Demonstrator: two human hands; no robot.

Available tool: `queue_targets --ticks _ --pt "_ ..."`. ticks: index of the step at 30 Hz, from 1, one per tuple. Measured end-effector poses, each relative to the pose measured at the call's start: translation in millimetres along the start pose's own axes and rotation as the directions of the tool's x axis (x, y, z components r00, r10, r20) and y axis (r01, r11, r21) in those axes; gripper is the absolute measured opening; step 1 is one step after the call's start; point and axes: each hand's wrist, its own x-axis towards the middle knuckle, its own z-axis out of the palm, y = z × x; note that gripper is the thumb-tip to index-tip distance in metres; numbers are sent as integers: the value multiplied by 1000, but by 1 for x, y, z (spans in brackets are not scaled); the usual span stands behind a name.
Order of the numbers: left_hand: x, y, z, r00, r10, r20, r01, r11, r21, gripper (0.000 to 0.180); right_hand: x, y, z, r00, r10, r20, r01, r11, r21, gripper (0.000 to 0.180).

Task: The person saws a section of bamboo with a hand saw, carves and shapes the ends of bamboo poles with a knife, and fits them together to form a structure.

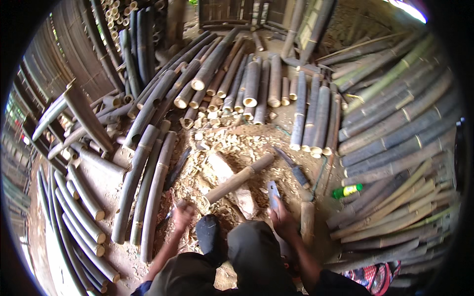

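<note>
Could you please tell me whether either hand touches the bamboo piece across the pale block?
No, the left hand and right hand are apart from it.

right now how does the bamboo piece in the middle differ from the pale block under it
The bamboo piece is brown and rounded, while the pale block is squarer and lighter. The bamboo piece lies across the top; the pale block sits beneath it. Seen here, the bamboo piece slants up to the right, the pale block down to the right. Both are among shavings.
</note>
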Motion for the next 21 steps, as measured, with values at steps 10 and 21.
queue_targets --ticks 10,21 --pt "-58 7 79 981 168 96 -193 877 439 27 129 -13 95 977 186 102 -187 982 1 58" --pt "-55 0 75 972 214 99 -236 864 445 33 152 15 102 986 -7 -167 32 988 150 32"
